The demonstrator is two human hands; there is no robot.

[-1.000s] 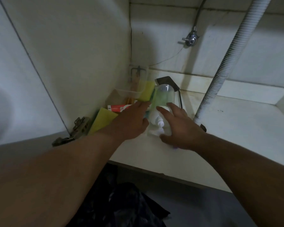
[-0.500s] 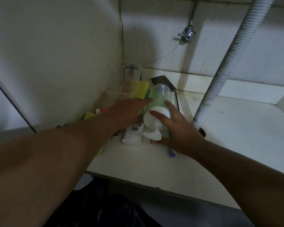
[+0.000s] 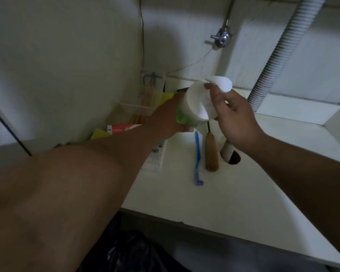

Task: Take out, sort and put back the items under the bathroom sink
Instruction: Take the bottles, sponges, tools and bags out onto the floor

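Pump bottle (image 3: 196, 107), smooth white-capped, seemingly green plastic, gripped by both hands.

There is one view only, from a wide-angle camera worn on the person's head. It looks forward and steeply down into the open cabinet under the sink, facing the back wall (image 3: 283, 46) and the inner left corner. The wide lens bends straight edges, so the cabinet floor (image 3: 243, 203) fans out toward the lower right. The camera sits close: both forearms enter from the bottom corners and fill much of the lower frame, and the left hand (image 3: 165, 122) and right hand (image 3: 236, 116) meet near the centre. The corrugated drain hose (image 3: 279, 55) crosses the upper right. With a single camera, no second view overlaps this one.
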